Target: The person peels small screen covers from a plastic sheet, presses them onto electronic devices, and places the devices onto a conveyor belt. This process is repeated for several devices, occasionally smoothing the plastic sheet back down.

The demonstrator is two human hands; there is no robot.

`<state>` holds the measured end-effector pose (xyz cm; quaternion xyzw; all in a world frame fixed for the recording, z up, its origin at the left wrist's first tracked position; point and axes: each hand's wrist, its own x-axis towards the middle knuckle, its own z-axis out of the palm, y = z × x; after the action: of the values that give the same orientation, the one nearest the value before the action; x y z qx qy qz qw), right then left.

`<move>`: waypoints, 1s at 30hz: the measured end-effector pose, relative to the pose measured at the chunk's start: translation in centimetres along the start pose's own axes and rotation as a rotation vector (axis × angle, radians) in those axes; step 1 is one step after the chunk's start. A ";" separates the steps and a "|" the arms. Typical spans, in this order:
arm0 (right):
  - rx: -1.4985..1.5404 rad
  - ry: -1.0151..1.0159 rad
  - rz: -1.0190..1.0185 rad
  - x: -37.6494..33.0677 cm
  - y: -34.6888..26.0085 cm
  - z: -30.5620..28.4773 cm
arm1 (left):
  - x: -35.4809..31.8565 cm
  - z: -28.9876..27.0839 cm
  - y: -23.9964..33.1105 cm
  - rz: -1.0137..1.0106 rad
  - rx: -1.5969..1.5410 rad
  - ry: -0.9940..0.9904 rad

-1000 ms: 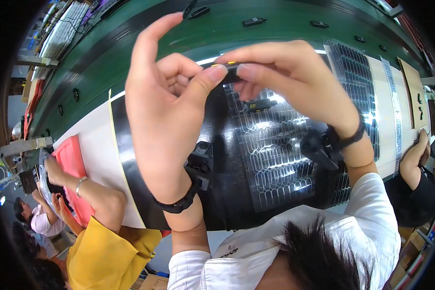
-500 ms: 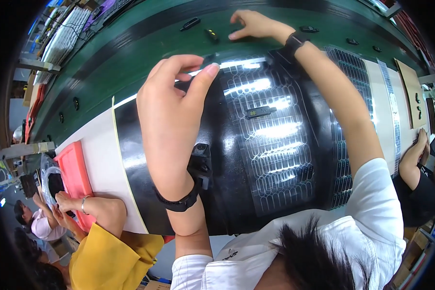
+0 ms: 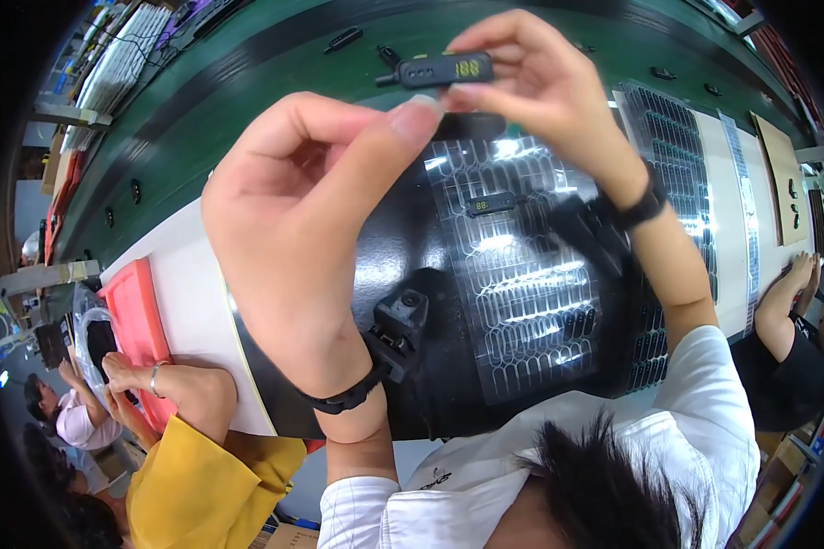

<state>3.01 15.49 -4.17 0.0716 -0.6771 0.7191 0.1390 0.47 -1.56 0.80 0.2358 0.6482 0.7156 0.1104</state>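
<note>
My right hand [image 3: 545, 87] pinches a small black device [image 3: 444, 70] between thumb and fingers. The device has a lit yellow-green digit display, several small buttons and a narrow stub at its left end. Close beneath that stub, my left hand [image 3: 293, 183] has its thumb and forefinger pressed together. Whatever is between them is hidden. Below both hands lies a clear plastic tray [image 3: 531, 339] with rows of slots, on a black mat [image 3: 384, 247]. A similar black device [image 3: 492, 203] with a lit display rests on the tray's upper part.
More small black devices [image 3: 343, 39] lie on the green conveyor belt [image 3: 201, 119] beyond. Another slotted tray [image 3: 659, 119], holding dark pieces, is at the right. A red bin [image 3: 137, 316] stands left, beside a co-worker in a yellow sleeve [image 3: 206, 485]. Another person's hands [image 3: 796, 274] are far right.
My right hand has picked up a device from the belt and brought it left and nearer. My left thumb and forefinger have closed together, and both hands have come close to each other.
</note>
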 end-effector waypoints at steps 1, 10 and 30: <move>0.084 0.029 -0.017 -0.6 -0.4 0.2 | -0.1 0.2 0.0 -0.002 -0.001 -0.004; -0.430 -0.054 -0.403 -2.9 -2.4 -0.3 | -0.1 0.5 -0.4 0.019 -0.096 -0.034; -0.607 -0.010 -0.402 -3.9 -4.4 0.5 | -0.8 1.4 -0.4 0.087 0.071 0.088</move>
<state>8.01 14.80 -1.10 0.1625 -0.8327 0.4434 0.2890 1.76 -0.66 0.36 0.2359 0.6665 0.7059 0.0421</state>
